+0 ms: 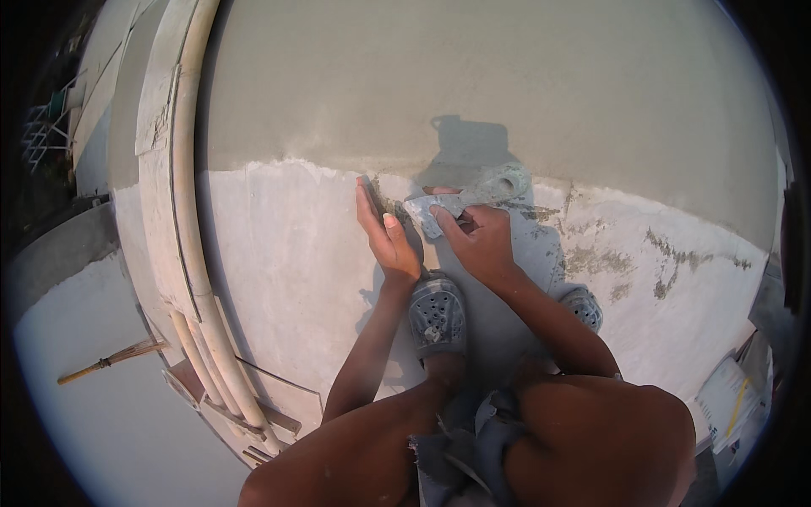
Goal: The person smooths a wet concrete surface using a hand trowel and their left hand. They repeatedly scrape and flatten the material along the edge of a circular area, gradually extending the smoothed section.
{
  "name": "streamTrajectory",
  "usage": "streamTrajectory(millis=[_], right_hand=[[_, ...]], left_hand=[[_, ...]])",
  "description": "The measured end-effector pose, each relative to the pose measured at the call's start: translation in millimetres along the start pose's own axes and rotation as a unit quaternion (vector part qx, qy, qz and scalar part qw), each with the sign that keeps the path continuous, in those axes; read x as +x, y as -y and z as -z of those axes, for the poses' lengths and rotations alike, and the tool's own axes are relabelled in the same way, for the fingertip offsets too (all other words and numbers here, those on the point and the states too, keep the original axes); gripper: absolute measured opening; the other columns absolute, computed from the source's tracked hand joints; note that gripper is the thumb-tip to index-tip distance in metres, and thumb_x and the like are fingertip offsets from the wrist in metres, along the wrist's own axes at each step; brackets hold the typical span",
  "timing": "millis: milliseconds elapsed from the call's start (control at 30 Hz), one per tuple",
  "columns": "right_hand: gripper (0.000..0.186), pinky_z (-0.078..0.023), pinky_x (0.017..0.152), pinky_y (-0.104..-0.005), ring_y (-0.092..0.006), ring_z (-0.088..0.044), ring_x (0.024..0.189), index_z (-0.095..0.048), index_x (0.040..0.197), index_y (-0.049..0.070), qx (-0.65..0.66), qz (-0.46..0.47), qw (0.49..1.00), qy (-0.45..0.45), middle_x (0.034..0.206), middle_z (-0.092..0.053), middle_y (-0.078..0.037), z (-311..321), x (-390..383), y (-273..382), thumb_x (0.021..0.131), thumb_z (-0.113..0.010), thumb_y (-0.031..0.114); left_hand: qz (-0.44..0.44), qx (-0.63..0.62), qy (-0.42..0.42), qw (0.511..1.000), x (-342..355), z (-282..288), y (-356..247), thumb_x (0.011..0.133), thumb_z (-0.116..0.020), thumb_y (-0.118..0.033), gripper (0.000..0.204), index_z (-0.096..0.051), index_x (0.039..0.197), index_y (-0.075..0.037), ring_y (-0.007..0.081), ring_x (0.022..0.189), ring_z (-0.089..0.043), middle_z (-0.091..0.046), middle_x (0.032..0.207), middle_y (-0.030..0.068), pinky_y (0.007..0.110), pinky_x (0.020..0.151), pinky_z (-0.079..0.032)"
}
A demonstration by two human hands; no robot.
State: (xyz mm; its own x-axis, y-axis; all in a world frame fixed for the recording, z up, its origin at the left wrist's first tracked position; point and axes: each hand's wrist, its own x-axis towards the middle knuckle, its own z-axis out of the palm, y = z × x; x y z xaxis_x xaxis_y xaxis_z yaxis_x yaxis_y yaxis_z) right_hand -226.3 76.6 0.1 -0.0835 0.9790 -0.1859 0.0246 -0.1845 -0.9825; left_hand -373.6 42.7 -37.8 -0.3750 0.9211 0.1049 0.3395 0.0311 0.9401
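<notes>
At the lower right edge of the slab we see a white sack with a yellow stripe lying flat, its print too small to make out. Nearest to us are our bare knees and torn grey shorts, as we squat on the slab in grey perforated clogs. Just beyond the clogs our left hand is held flat and open, fingers straight and together, its edge against the rough line where the pale patchy surface ends. Beside it, our right hand is closed around the handle of a small cement-caked trowel, whose blade lies on that same line, just right of the left hand's fingertips.

The concrete slab under us is whitish and mottled, with darker grey scabs toward its right side. Past the trowel a broad band of smooth grey cement stretches to the far edge, and our shadow falls across the seam. Along the slab's left edge runs a raised curb with a cream pipe lying on it. Beyond the curb, on a lower pale surface, lies a wooden stick. Far up in the left corner we glimpse a scaffold frame, blurred.
</notes>
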Motion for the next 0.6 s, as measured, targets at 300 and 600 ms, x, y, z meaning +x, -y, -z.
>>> streamTrajectory(millis=[300,600], right_hand=[[0.036,-0.067,0.072,-0.0265,-0.0020,-0.058,0.071,-0.066,0.130,-0.009,0.066,-0.129,0.970,-0.196,0.084,-0.063,0.000,76,1,1,0.100,-0.075,0.008],[0.032,-0.069,0.068,-0.0317,-0.0059,-0.061,0.070,-0.053,0.078,-0.001,0.110,-0.144,0.956,-0.232,0.130,-0.069,-0.022,75,9,-10,0.099,-0.075,0.008]], left_hand=[[-0.037,0.238,0.100,0.965,2,-1,-4,0.114,-0.039,-0.035,0.063,-0.031,0.164,0.003,0.0410,0.161,-0.022,-0.034,0.170,0.0203,0.062,0.128,-0.008],[-0.068,0.361,0.090,0.926,1,9,6,0.110,-0.042,-0.034,0.065,-0.031,0.164,0.000,0.0402,0.162,-0.018,-0.030,0.173,0.0178,0.068,0.123,0.007]])
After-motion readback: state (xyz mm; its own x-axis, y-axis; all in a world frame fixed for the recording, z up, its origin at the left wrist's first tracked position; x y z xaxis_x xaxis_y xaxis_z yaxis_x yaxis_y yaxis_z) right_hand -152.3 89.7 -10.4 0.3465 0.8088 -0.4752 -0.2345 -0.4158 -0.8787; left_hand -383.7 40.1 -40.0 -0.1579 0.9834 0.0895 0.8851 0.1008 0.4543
